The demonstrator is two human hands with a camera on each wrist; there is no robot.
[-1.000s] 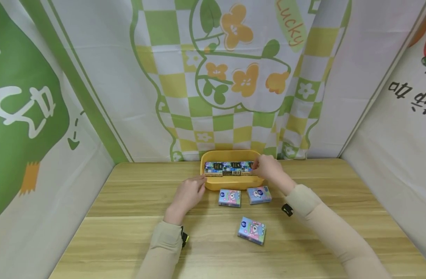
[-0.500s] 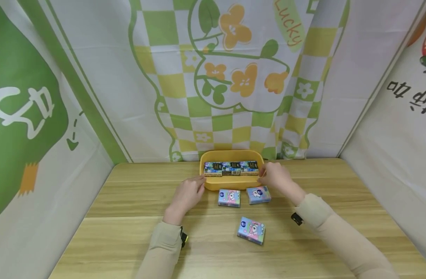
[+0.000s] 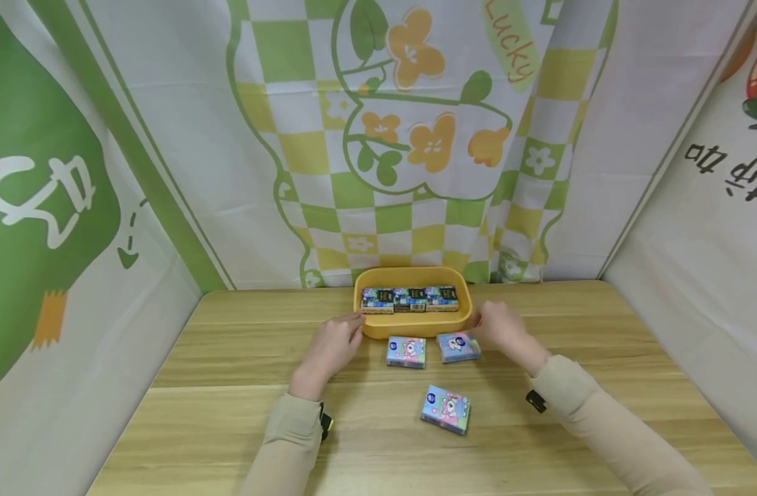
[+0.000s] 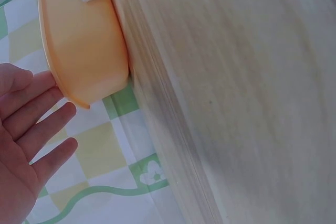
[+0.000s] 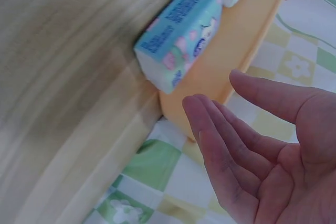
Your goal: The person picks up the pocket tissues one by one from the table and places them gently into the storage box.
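A yellow plastic basket [image 3: 415, 327] stands at the back of the table, with a row of three dark blue patterned tissue packs [image 3: 409, 297] inside. My left hand [image 3: 330, 348] has its fingertips at the basket's left front rim; the left wrist view shows its fingers [image 4: 44, 129] extended. My right hand [image 3: 504, 329] is off the basket's right front corner, beside a light blue tissue pack [image 3: 458, 346]. In the right wrist view its fingers [image 5: 226, 145] are loosely bent, with a gap to the thumb and nothing held.
Two more light blue tissue packs lie on the wooden table [image 3: 229, 413]: one [image 3: 406, 351] before the basket, the other [image 3: 446, 410] nearer the front. A checkered curtain [image 3: 415, 227] hangs right behind the basket, and printed cloth walls close both sides.
My right hand has left the rightmost pack in the basket and drawn back over the rim, rightward and toward me. My left hand stays at the rim.
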